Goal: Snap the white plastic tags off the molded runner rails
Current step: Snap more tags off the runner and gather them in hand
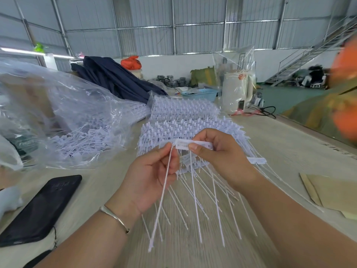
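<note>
My left hand (152, 176) pinches the top of a white tag's long tail (162, 200) between thumb and fingers, and the tail hangs down toward me. My right hand (218, 151) pinches the flat printed head of a white tag (182, 145) on a runner rail (193, 165) held above the table. Several more thin tails fan down from that rail. Two stacks of uncut runner rails (183, 109) with rows of tags lie just behind my hands.
A clear plastic bag (63, 117) with loose tags sits at the left. A black phone (42, 207) lies at the near left on the wooden table (280, 144). Cardboard (332, 192) lies at the right. A blue basket (201, 93) and white container (234, 91) stand behind. A person in orange is at the right edge.
</note>
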The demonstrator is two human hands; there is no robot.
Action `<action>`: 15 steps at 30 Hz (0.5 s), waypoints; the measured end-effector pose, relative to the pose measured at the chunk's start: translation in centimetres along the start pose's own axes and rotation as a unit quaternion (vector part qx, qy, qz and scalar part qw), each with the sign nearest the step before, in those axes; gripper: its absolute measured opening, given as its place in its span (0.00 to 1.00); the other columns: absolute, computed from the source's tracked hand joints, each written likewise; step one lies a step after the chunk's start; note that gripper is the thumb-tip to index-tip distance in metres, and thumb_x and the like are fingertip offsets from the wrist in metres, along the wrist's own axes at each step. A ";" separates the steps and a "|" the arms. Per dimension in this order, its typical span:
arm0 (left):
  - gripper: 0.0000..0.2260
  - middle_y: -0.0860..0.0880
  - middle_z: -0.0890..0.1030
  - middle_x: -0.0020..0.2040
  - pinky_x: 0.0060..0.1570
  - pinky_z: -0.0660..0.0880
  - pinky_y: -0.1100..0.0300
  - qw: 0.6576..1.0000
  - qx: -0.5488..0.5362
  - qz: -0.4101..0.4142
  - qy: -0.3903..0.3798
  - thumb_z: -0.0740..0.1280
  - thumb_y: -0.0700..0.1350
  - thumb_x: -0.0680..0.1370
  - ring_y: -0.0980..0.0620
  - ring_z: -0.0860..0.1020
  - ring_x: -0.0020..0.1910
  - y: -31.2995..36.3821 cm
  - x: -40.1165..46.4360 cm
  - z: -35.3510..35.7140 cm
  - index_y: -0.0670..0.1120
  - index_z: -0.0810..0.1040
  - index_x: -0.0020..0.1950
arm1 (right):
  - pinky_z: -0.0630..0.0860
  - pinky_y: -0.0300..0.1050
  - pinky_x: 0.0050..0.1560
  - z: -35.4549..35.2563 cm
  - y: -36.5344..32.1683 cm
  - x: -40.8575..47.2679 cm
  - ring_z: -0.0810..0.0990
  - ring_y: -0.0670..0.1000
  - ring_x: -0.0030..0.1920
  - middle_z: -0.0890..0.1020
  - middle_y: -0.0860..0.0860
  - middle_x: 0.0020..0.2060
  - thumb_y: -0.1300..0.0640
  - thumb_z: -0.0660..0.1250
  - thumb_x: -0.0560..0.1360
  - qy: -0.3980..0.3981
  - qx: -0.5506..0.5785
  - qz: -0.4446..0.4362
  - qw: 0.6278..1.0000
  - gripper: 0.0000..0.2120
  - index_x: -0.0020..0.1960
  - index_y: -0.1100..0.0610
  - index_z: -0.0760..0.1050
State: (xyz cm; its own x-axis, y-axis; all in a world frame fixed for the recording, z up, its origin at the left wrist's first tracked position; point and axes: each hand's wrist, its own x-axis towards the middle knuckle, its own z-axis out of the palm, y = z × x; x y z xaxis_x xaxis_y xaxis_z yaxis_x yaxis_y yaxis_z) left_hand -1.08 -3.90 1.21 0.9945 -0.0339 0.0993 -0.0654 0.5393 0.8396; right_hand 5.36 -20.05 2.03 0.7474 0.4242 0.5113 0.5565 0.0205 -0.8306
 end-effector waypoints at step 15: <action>0.14 0.50 0.78 0.28 0.30 0.74 0.49 0.690 0.626 0.280 0.231 0.64 0.51 0.79 0.51 0.76 0.27 -1.8 -0.2 -0.7 0.46 0.78 0.37 | 0.62 0.46 0.55 2.2 -1.5 -1.1 0.71 0.41 0.43 0.74 0.42 0.34 0.52 0.71 0.74 0.049 -0.256 -0.118 0.958 0.08 0.42 0.52 0.73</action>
State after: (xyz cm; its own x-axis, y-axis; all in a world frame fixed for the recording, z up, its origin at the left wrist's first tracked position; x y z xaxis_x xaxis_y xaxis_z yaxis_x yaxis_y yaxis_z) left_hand -1.06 -4.24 -0.72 0.6857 0.3122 0.6575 -0.1818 -0.8012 0.5701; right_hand 2.90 -18.51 2.22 0.5956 0.3743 0.7107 0.8003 -0.3522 -0.4852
